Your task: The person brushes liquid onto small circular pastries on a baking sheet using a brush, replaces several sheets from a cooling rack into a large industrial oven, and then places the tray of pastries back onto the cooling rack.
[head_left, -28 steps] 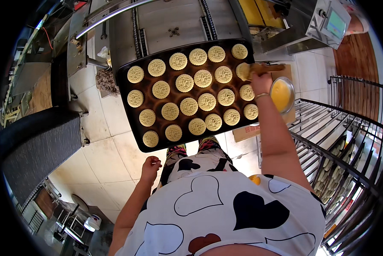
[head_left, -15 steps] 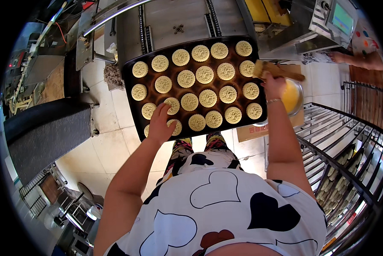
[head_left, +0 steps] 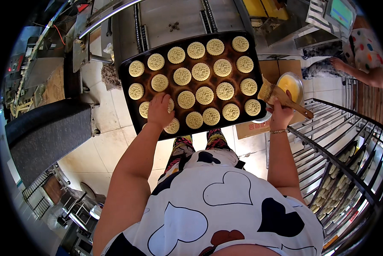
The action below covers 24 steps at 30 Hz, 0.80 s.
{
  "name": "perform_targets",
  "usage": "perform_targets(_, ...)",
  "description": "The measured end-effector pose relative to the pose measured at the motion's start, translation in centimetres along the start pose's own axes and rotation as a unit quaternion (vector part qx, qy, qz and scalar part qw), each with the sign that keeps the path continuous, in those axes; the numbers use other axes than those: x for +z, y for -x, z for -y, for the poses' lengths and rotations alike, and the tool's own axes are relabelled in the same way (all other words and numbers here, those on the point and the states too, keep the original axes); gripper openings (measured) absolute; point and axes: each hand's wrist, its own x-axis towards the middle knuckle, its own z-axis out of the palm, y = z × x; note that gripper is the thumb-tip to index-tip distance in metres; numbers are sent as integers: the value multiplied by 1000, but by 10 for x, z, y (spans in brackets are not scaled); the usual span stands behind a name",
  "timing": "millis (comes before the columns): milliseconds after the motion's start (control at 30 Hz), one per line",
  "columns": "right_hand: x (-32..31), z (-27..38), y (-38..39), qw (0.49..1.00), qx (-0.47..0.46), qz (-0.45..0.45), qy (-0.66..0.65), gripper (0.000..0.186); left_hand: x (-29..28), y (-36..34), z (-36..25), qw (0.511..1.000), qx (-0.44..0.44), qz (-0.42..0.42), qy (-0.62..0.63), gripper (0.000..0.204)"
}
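My left hand [head_left: 160, 112] curls its fingers around a pale round cookie [head_left: 170, 106] in the lower left of the black baking tray [head_left: 188, 81]. The tray holds rows of several stamped cookies [head_left: 200, 71]. My right hand [head_left: 280, 112] grips a wide wooden brush [head_left: 288, 100] by its handle, just off the tray's right edge. Its pale bristles sit low by the tray rim, beside a steel bowl of yellow liquid [head_left: 290, 83].
Behind the tray is a steel machine [head_left: 174, 17] with chain rails. A co-worker's arm [head_left: 364, 77] and dotted clothing appear at upper right. A cardboard piece [head_left: 251, 132] lies under the bowl. Black racks [head_left: 328, 141] stand right, a dark conveyor [head_left: 50, 136] left.
My left hand came up from beside the tray onto the lower-left cookies. My right hand and brush moved down and right, off the cookie. The co-worker came further into view.
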Motion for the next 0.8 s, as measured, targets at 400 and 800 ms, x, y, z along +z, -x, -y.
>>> perform_targets(400, -10, 3, 11, 1000, 13, -8, -10, 57, 8, -29, -55, 994, 99, -19, 52, 61)
perform_targets(800, -15, 4, 12, 999, 15, -19, -48, 57, 13, -35, -49, 991, 39, -124, 38, 62)
